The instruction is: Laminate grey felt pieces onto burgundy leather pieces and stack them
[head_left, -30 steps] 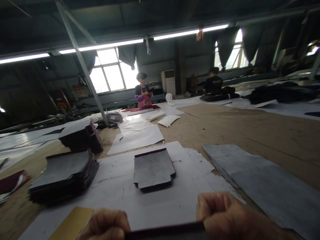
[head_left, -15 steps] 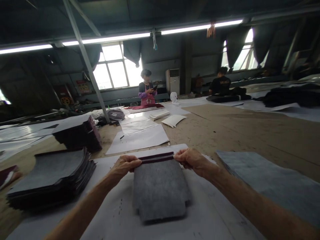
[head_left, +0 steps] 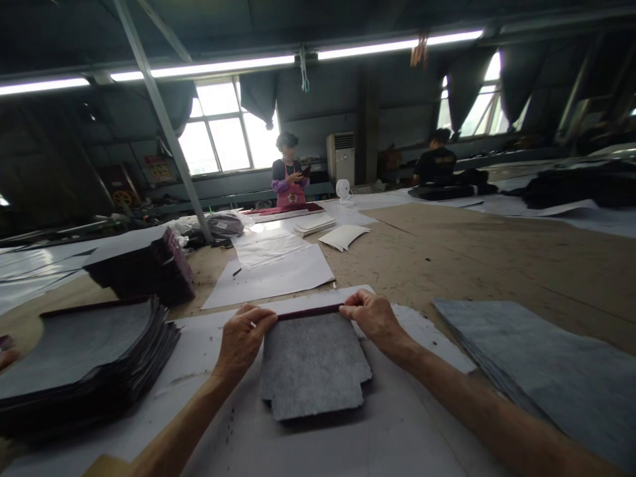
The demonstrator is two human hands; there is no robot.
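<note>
As the left grip and right grip pinch its far corners, the grey panel lies between them

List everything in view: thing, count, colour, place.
Notched piece: 1 uppermost, grey, maroon edge, centre
Near stack: 1, grey top, left
Block stack: 1, pale top, behind it
Layered sheets: 1 pile, grey, right
Base sheets: count unclear, white, under piece
Loose papers: several, white, beyond
Table: 1, brown, beneath
Fan: 1, white, far side
Cabinet: 1, whitish, background
Pole: 1, grey, left
Windows: 2 clear, bright, background
Light tubes: 3, white, overhead
Other people: 2, pink apron, black top, background
Another person's hand: 1, blurred, left edge
Other items: too small or dark
Left hand: 1, bare, maroon edge's left end
Right hand: 1, bare, its right end
</note>
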